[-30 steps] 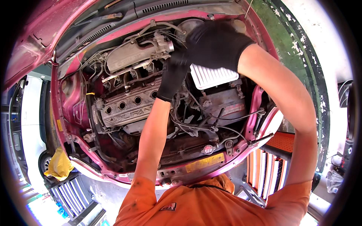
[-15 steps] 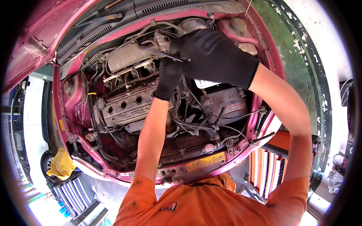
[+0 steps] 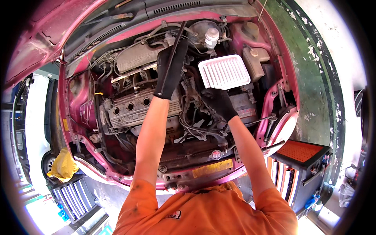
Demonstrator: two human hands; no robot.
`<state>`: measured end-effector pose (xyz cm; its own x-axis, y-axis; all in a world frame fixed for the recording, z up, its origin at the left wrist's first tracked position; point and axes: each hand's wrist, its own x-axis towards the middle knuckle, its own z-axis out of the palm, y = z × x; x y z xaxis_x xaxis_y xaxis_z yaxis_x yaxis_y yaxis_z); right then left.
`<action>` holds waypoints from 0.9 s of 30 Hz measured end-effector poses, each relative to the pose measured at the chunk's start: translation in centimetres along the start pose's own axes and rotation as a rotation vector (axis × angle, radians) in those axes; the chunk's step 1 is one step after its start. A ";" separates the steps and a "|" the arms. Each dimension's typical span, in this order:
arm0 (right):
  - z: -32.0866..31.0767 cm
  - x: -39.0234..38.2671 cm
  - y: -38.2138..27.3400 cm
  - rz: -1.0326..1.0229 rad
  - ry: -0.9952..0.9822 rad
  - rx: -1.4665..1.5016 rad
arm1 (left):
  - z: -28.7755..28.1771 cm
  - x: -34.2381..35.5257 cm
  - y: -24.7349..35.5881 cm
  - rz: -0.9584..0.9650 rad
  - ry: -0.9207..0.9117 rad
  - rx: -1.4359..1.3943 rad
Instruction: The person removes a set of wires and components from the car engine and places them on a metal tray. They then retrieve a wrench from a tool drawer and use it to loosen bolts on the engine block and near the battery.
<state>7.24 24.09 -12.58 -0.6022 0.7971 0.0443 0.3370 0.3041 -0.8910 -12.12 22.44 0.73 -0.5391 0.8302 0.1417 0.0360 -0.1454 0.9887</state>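
Over a pink car's open engine bay, the gloved left hand point(image 3: 171, 70) grips a long dark bar point(image 3: 177, 51); the gloved right hand point(image 3: 219, 102), curled closed among hoses, sits below a white rectangular air filter point(image 3: 224, 71). A yellow label point(image 3: 212, 168) lies on the front crossbar.

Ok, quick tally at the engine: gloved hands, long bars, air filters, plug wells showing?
Black-gloved hands: 2, left hand and right hand
Long dark bar, across the left hand: 1
White air filter: 1
Plug wells showing: 3
Total: 7
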 end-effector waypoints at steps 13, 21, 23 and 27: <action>1.4 -1.8 2.0 0.086 -0.123 0.043 | 0.0 -4.5 -2.5 -0.025 -0.038 -0.145; -0.2 -3.2 1.0 -0.093 0.084 -0.056 | -1.7 -9.9 -5.8 0.079 -0.074 -0.303; -0.6 -2.9 -1.6 -0.147 0.206 0.149 | -1.8 -10.0 -5.7 0.040 -0.060 -0.308; -2.0 -0.8 -14.4 -0.053 0.261 0.715 | 0.2 -7.5 -8.6 -0.078 -0.022 -0.434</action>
<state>4.29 20.16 1.16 -0.3843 0.9152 0.1213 -0.2920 0.0041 -0.9564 -8.25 17.59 -8.81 -0.5079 0.8583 0.0730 -0.3636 -0.2904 0.8851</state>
